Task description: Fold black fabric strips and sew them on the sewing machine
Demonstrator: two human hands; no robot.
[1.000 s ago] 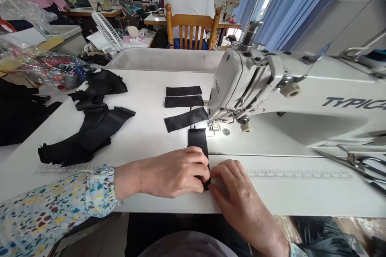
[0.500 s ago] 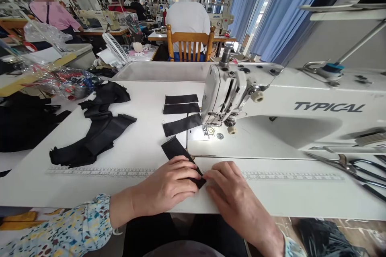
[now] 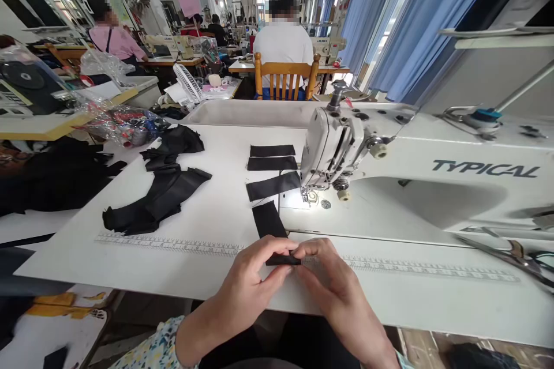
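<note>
Near the table's front edge lies a black fabric strip (image 3: 268, 220), its near end folded between my fingers. My left hand (image 3: 259, 274) pinches that end from the left, thumb below and fingers above. From the right, my right hand (image 3: 331, 279) pinches the corner of the same end. Beyond it lie three more black strips: a slanted one (image 3: 272, 185) reaching the needle area, then a middle strip (image 3: 272, 163) and a far strip (image 3: 272, 150) side by side. The sewing machine (image 3: 333, 150) stands just behind my right hand.
A ruler scale (image 3: 173, 244) runs along the white table (image 3: 208, 282). Black fabric pieces (image 3: 160, 196) lie to the left, and scissors (image 3: 506, 256) at the right. Ahead, a person in white (image 3: 283, 46) sits on a wooden chair (image 3: 287, 74); a person in pink (image 3: 115, 43) is farther left.
My left hand has gone from lying flat over the strip to pinching its near end. The strip has turned straighter and its end is folded. The view has shifted left.
</note>
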